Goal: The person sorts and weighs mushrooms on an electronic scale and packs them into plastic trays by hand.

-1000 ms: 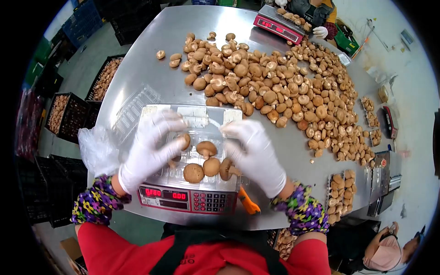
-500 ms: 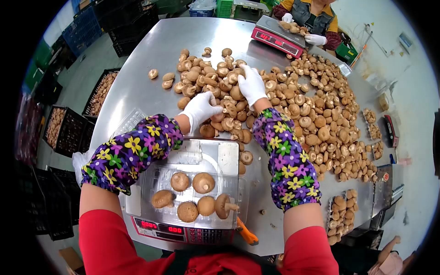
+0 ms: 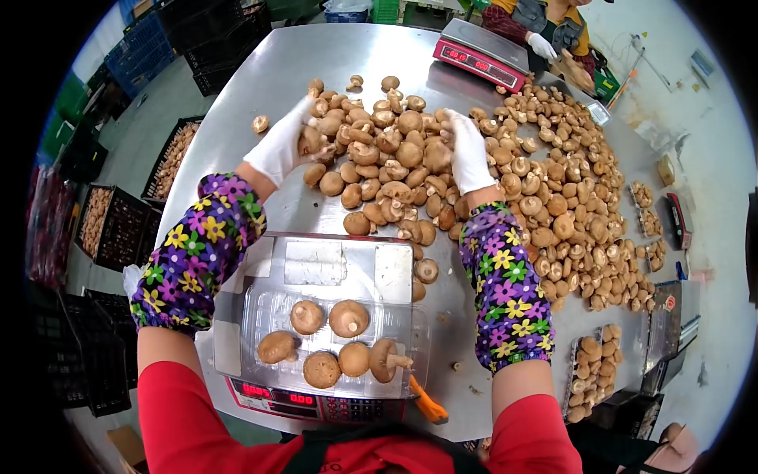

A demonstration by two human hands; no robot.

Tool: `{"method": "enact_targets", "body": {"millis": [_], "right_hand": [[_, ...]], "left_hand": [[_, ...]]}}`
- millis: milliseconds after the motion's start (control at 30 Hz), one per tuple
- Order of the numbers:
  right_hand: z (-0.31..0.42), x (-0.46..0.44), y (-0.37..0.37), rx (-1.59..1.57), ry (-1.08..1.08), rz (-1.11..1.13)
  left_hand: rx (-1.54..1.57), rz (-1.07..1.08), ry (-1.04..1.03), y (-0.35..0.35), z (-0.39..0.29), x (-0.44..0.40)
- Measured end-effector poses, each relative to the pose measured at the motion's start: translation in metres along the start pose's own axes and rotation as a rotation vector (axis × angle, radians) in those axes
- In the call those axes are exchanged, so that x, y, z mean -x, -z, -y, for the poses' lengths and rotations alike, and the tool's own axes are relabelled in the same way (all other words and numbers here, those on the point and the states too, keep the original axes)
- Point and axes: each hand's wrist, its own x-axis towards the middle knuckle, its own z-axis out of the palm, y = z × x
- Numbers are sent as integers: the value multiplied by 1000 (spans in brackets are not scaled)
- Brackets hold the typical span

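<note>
A heap of brown mushrooms lies on the metal table between my two gloved hands. At its left edge, my left hand is cupped with fingers apart against slightly blurred mushrooms. My right hand curves in from the other side, its fingertips touching mushrooms, the thumb side partly hidden. Near my body, a clear plastic tray holds several mushrooms, stems pointing various ways. It rests on a digital scale with lit red numbers.
A larger mushroom pile spreads to the right. Filled trays stand at the lower right. An orange-handled tool lies beside the scale. Across the table are another red scale and a co-worker's gloved hand. Black crates stand at left.
My hands have moved apart: the left went up and left to the heap's edge, the right shifted rightward. Mushrooms on the left moved. The co-worker's mushrooms came off the far scale.
</note>
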Motion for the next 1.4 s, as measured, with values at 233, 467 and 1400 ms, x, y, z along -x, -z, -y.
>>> {"method": "enact_targets", "body": {"millis": [233, 467, 1400], "right_hand": [[-34, 35, -28, 1478, 742, 64], [-24, 38, 2, 1351, 911, 109], [112, 293, -45, -534, -688, 255]], "left_hand": [[-1269, -62, -731, -40, 47, -7], [-676, 109, -734, -24, 10, 18], [-167, -149, -485, 58, 83, 322]]}}
